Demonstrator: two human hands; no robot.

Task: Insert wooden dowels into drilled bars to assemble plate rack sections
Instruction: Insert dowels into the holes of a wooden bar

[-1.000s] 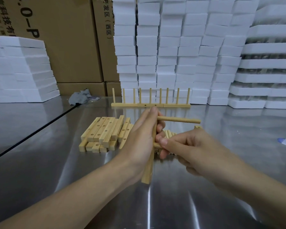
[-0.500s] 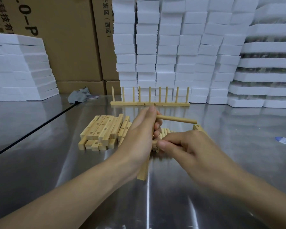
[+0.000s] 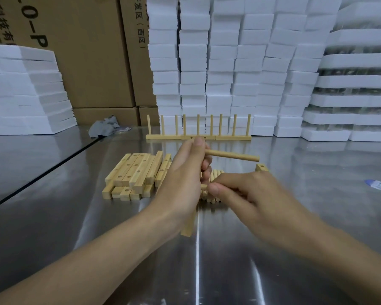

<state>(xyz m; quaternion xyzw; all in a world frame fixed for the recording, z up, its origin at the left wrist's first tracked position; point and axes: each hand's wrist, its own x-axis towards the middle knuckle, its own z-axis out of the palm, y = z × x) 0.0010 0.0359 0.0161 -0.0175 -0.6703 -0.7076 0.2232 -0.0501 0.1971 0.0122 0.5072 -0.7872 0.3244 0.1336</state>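
Drilled bar (image 3: 187, 228) gripped in left hand (image 3: 180, 183), one dowel (image 3: 231, 155) seated; right hand (image 3: 249, 194) fingers pinch second dowel (image 3: 204, 187), which appears to need a square push home.

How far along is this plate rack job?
Done: a row of doweled sections stands at the back. In hand: left hand holds a bar with one dowel in; right hand pinches a second dowel at it. Left: a stack of drilled bars and loose dowels.
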